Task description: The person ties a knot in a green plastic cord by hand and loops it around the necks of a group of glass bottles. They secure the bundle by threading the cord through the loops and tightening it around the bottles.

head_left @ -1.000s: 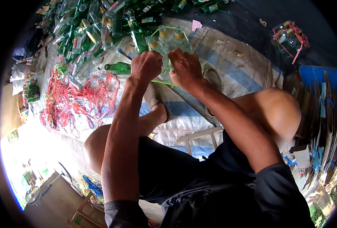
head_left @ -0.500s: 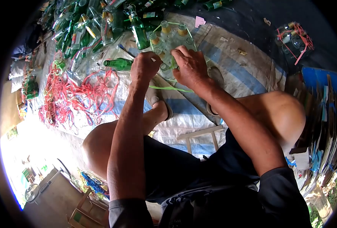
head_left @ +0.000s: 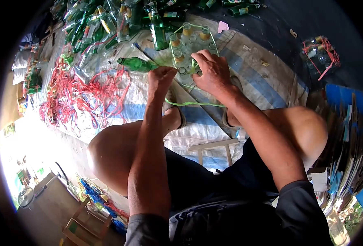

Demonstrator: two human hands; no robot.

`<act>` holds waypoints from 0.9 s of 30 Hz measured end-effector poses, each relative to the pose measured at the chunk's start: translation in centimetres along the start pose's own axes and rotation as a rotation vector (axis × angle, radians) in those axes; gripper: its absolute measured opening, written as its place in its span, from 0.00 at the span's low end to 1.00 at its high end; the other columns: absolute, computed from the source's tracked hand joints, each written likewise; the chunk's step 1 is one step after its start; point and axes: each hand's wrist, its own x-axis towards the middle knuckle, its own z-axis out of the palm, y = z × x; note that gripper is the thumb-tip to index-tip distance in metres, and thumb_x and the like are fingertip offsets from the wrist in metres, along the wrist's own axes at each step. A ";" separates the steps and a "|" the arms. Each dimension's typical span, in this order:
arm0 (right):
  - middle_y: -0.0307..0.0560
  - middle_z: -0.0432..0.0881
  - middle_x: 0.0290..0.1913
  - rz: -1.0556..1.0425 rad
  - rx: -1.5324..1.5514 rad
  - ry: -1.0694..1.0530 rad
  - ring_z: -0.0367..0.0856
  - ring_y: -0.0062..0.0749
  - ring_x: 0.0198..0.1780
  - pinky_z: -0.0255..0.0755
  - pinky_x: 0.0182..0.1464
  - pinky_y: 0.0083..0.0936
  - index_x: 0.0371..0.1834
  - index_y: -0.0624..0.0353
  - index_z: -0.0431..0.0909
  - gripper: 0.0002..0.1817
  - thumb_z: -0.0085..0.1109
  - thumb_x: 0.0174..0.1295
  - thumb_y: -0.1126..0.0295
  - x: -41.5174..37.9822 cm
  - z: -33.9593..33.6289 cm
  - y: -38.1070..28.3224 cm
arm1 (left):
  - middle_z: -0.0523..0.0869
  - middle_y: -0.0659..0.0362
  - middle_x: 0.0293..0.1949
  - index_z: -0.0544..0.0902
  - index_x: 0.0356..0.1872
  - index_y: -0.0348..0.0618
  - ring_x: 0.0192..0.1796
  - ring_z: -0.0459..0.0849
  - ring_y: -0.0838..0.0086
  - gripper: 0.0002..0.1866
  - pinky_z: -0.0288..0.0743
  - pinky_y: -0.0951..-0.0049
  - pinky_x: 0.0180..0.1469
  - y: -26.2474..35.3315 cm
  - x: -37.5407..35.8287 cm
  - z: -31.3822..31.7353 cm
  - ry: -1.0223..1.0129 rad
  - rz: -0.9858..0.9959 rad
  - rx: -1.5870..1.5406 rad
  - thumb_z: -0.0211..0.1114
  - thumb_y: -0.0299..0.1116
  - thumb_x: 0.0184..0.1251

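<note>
A cluster of several clear glass bottles (head_left: 188,41) stands upright on a woven plastic mat (head_left: 251,78), bound by a green plastic strap (head_left: 191,102). My left hand (head_left: 161,80) is closed on one end of that strap, just in front of the cluster. Over the nearest bottles, my right hand (head_left: 212,74) presses down and grips the strap where it wraps them. A loop of the strap hangs slack between both hands, above my sandalled feet.
A green bottle (head_left: 136,63) lies on its side left of my hands. A heap of green and clear bottles (head_left: 103,24) fills the far left. Red straps (head_left: 83,98) sprawl at left. Another tied bundle (head_left: 321,51) sits at right, flattened cardboard (head_left: 349,135) beside it.
My left hand has turned and drawn back toward me with the strap, so the slack loop now hangs lower. My right hand stayed on the bottles.
</note>
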 end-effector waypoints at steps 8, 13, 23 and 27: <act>0.43 0.80 0.53 -0.023 -0.147 -0.103 0.80 0.45 0.54 0.68 0.56 0.45 0.54 0.53 0.79 0.23 0.70 0.52 0.67 1.0 -0.5 -0.5 | 0.85 0.68 0.31 0.92 0.46 0.38 0.27 0.73 0.87 0.14 0.63 0.79 0.28 -1.8 0.0 0.7 0.016 -0.147 -0.226 0.75 0.36 0.66; 0.42 0.82 0.50 -0.133 -0.104 -0.121 0.80 0.44 0.55 0.70 0.57 0.45 0.49 0.53 0.84 0.14 0.65 0.59 0.71 2.5 0.2 -0.2 | 0.85 0.69 0.31 0.92 0.47 0.38 0.26 0.73 0.87 0.14 0.61 0.80 0.27 -2.0 0.0 1.2 0.021 -0.163 -0.271 0.76 0.37 0.66; 0.46 0.90 0.54 -0.006 0.016 -0.663 0.83 0.47 0.61 0.75 0.62 0.44 0.52 0.40 0.90 0.18 0.58 0.64 0.73 6.4 3.6 1.2 | 0.86 0.68 0.31 0.92 0.46 0.37 0.30 0.77 0.85 0.13 0.68 0.80 0.32 -3.0 0.5 1.4 0.050 -0.262 -0.295 0.76 0.35 0.66; 0.49 0.89 0.56 0.071 0.037 -0.720 0.83 0.49 0.62 0.78 0.62 0.44 0.55 0.37 0.89 0.19 0.59 0.65 0.72 6.9 4.1 1.2 | 0.86 0.67 0.30 0.91 0.44 0.34 0.31 0.78 0.84 0.13 0.69 0.81 0.34 -4.2 1.7 1.9 0.043 -0.238 -0.298 0.75 0.34 0.66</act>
